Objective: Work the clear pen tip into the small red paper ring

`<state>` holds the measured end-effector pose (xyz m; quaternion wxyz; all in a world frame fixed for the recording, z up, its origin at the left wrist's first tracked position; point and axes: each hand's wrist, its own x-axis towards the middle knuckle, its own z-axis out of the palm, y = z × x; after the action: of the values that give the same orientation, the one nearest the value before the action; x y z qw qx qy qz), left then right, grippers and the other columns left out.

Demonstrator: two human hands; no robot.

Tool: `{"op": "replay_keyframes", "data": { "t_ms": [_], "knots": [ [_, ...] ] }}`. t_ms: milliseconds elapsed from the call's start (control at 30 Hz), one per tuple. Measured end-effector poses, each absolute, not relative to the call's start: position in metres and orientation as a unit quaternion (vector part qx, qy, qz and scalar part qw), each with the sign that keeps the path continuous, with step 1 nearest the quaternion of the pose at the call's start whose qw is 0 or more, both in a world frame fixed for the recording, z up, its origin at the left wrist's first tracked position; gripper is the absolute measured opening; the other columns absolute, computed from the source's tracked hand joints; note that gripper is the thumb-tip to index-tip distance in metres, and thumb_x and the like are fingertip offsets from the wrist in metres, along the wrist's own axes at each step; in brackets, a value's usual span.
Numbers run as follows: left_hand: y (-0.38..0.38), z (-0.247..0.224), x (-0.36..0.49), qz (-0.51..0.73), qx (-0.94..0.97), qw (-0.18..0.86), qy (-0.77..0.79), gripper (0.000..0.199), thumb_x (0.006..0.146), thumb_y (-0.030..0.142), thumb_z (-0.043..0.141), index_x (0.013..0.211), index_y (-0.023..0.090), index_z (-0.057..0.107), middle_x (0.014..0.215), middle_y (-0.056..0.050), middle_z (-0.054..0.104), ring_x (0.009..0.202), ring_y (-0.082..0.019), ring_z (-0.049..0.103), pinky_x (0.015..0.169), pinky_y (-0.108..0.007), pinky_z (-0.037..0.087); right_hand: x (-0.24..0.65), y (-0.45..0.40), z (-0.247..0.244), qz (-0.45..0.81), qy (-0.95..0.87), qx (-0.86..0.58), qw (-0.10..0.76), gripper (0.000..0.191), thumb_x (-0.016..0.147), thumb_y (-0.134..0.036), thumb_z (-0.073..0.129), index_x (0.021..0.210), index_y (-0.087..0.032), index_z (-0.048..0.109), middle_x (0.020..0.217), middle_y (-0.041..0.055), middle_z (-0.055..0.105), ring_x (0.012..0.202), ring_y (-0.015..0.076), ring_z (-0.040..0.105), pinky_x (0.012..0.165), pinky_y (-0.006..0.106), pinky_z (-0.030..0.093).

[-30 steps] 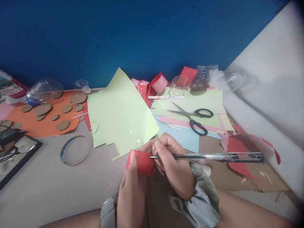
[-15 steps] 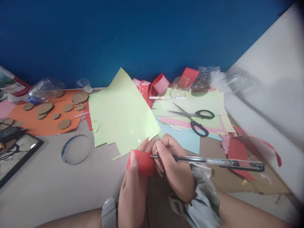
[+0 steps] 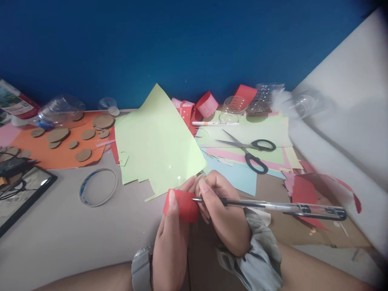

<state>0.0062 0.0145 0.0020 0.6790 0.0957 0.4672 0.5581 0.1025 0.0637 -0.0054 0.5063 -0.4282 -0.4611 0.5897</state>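
My left hand point(image 3: 171, 238) pinches a small red paper piece point(image 3: 183, 206), its thumb pressed on the front and its fingers behind. Fine dark marks run down the paper's right side. A clear-barrelled black pen point(image 3: 266, 206) is held in my right hand point(image 3: 220, 214), lying almost level with its tip touching the red paper near those marks. Just beyond both hands lies a large pale green sheet point(image 3: 157, 141). Black-handled scissors point(image 3: 250, 149) rest with blades apart on stacked coloured papers to the right.
A tape roll point(image 3: 98, 188) lies left of my hands. Cardboard discs point(image 3: 83, 155) sit on an orange sheet point(image 3: 33, 157). Clear plastic cups point(image 3: 230, 109), red paper rolls point(image 3: 207, 105) and a marker point(image 3: 215, 123) stand or lie along the blue wall. Red scraps point(image 3: 306, 194) are at right.
The pen's back end has swung slightly to the right while its tip stays at the red paper. The whole view has shifted a little; the left hand keeps its hold.
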Motion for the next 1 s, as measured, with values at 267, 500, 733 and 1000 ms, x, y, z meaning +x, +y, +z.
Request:
{"op": "replay_keyframes", "data": {
  "t_ms": [267, 500, 733, 1000],
  "knots": [
    [0.0146, 0.0118, 0.0054, 0.546, 0.107, 0.684, 0.472, 0.056, 0.107, 0.072, 0.056, 0.137, 0.033, 0.081, 0.156, -0.003, 0.077, 0.167, -0.039, 0.047, 0.146, -0.054, 0.022, 0.1038, 0.0629, -0.005, 0.604, -0.435, -0.45, 0.494, 0.042, 0.106, -0.04, 0.072, 0.072, -0.028, 0.05, 0.055, -0.0083, 0.045, 0.046, 0.0129, 0.033, 0.044, 0.03, 0.027],
    [0.0148, 0.0096, 0.0059, 0.556, 0.084, 0.686, 0.462, 0.059, 0.104, 0.074, 0.062, 0.141, 0.031, 0.08, 0.159, -0.006, 0.076, 0.167, -0.04, 0.048, 0.145, -0.06, 0.023, 0.1049, 0.059, -0.0013, 0.592, -0.457, -0.43, 0.506, 0.047, 0.108, -0.046, 0.072, 0.072, -0.028, 0.048, 0.057, -0.0071, 0.045, 0.05, 0.0141, 0.032, 0.05, 0.032, 0.029],
    [0.0158, 0.0104, 0.0064, 0.565, 0.054, 0.689, 0.451, 0.062, 0.099, 0.075, 0.071, 0.139, 0.029, 0.081, 0.161, -0.008, 0.075, 0.168, -0.041, 0.047, 0.145, -0.062, 0.022, 0.105, 0.0601, 0.0004, 0.583, -0.458, -0.453, 0.495, 0.044, 0.109, -0.041, 0.071, 0.072, -0.028, 0.051, 0.053, -0.0084, 0.044, 0.05, 0.0147, 0.037, 0.057, 0.034, 0.036],
    [0.0141, 0.0127, 0.0055, 0.561, 0.04, 0.69, 0.455, 0.054, 0.102, 0.072, 0.067, 0.129, 0.029, 0.086, 0.155, -0.006, 0.079, 0.165, -0.04, 0.053, 0.144, -0.058, 0.029, 0.1048, 0.0604, -0.0028, 0.582, -0.457, -0.463, 0.488, 0.043, 0.108, -0.043, 0.071, 0.072, -0.028, 0.052, 0.053, -0.008, 0.045, 0.048, 0.0147, 0.037, 0.051, 0.033, 0.033]
  ]
}}
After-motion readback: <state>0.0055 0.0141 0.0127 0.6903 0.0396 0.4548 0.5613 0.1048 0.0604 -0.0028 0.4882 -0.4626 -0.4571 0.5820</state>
